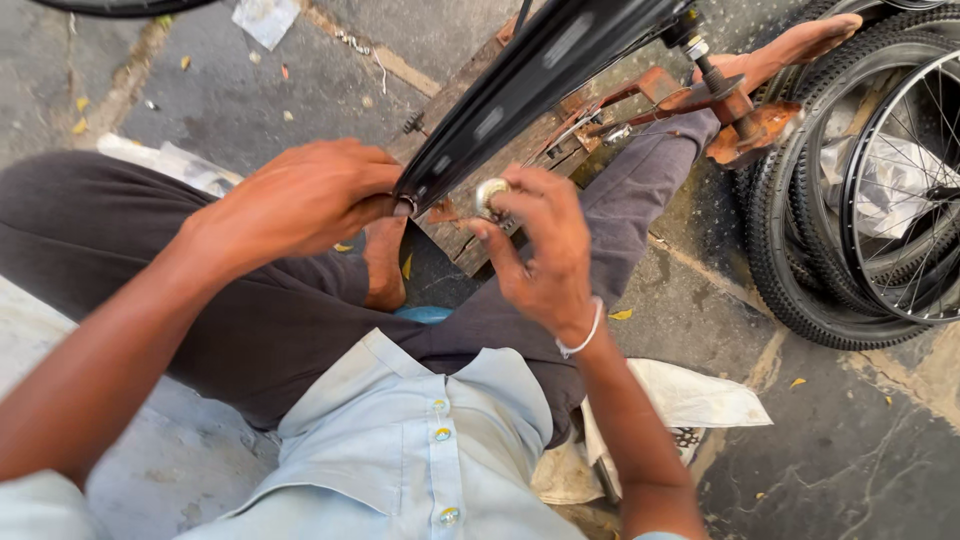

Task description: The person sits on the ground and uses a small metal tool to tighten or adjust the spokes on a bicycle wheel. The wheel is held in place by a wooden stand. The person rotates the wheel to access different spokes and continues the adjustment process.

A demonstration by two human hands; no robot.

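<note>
A black wheel rim slants across a wooden board above the seated person's lap, the left hand curled tightly around its lower edge, the right hand pinching a small round metal part just beside the rim.

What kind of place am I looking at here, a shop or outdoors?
Most likely an open-air, street-side bicycle repair spot. The person sits on cracked pavement with fallen leaves, the left hand gripping a black wheel rim. Treaded tyres and a spoked wheel lie stacked beside them.
</note>
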